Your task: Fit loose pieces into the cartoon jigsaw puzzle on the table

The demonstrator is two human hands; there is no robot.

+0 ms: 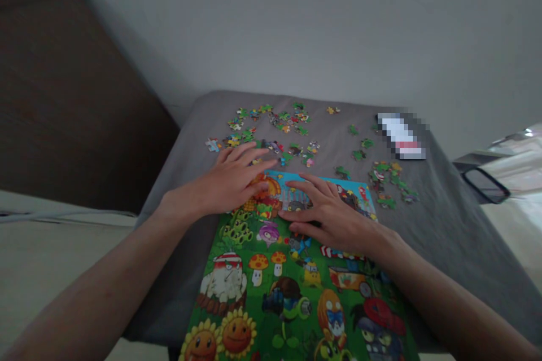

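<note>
While both hands rest flat on its upper end, the colourful jigsaw puzzle picture [275, 287], with cartoon sunflowers and mushrooms, lies at the near edge of the grey cloth-covered table [444, 237] and hangs over it. The left hand [228, 180] and the right hand [330, 217] are open, fingers spread, and hold nothing. Loose puzzle pieces [283, 121] are scattered just beyond.

Dim, grainy indoor light, brighter at far right, with bowed edges.
</note>
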